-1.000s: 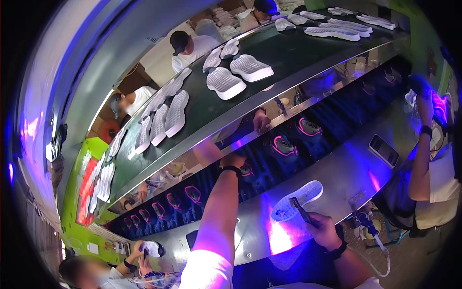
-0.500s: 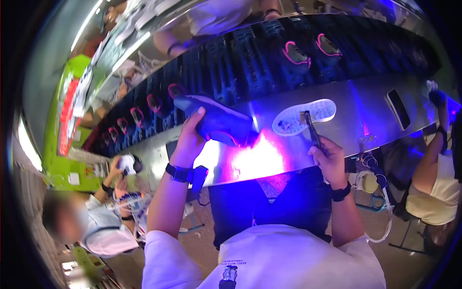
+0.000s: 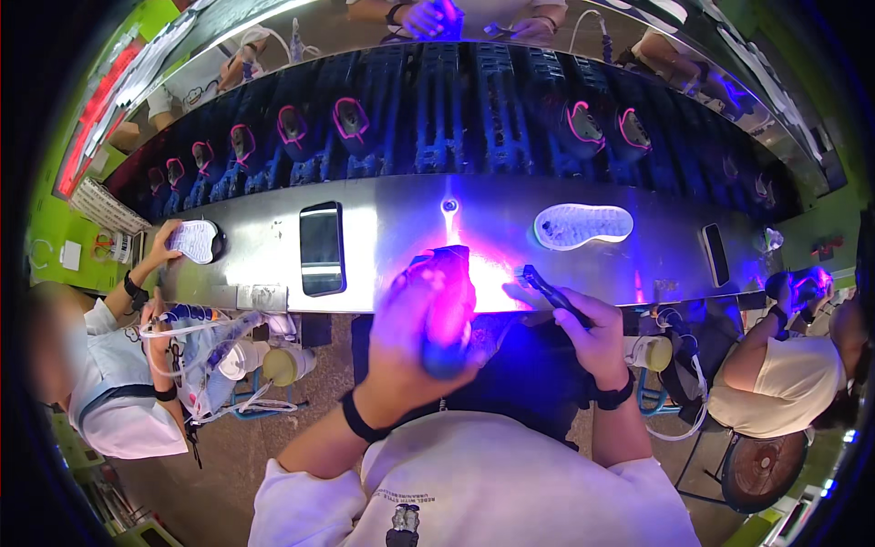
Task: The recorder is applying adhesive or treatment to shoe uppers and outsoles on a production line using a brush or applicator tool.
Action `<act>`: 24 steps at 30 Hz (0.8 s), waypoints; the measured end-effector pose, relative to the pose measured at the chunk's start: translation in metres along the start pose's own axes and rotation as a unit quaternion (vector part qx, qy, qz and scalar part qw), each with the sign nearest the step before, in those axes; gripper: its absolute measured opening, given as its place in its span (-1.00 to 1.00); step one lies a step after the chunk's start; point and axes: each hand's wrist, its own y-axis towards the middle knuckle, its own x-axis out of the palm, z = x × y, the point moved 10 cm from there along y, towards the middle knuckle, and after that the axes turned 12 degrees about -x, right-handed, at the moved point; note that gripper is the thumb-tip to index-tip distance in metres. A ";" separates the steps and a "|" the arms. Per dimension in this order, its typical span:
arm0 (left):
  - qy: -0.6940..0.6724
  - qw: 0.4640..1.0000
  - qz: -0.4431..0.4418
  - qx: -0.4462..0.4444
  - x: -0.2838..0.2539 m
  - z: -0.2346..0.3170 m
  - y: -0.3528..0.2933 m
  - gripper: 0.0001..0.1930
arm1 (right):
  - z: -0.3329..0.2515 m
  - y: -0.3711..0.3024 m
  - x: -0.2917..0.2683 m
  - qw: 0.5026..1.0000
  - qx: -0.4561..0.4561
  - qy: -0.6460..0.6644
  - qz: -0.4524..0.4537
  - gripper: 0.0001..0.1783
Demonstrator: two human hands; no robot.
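Observation:
My left hand (image 3: 401, 351) is wrapped round a dark shoe upper (image 3: 448, 342) near the front edge of the metal bench (image 3: 392, 196), under a bright purple light. The hand and the pink glare hide much of the upper. In my right hand (image 3: 594, 342) is a small brush (image 3: 551, 294) with a dark handle, its bristle end pointing left toward the upper but apart from it. Beyond the brush, a white shoe sole (image 3: 583, 226) lies on the bench with nobody touching it.
A dark conveyor (image 3: 437, 128) with several pink-edged shoe uppers (image 3: 351, 118) runs behind the bench. Phones lie on the left (image 3: 322, 248) and right (image 3: 716, 255). A person's hand (image 3: 164, 244) at left holds a white sole (image 3: 195, 242). Another person (image 3: 775, 369) sits at right.
My left hand has brought the upper down and closer to my body, turning it. My right hand has drawn the brush off the white sole, which stays on the bench. The view has shifted.

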 end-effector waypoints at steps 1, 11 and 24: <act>0.036 0.999 -0.012 0.034 0.008 0.004 -0.012 0.01 | 0.006 0.001 0.005 1.000 0.004 -0.001 -0.004 -0.61; 0.107 0.987 -0.090 0.078 0.039 -0.004 -0.065 -0.49 | 0.040 0.020 0.048 0.997 0.065 0.013 -0.043 -0.66; 0.127 0.977 -0.122 0.121 0.041 -0.002 -0.061 -0.54 | 0.049 -0.020 0.057 0.993 0.081 0.035 -0.077 -0.61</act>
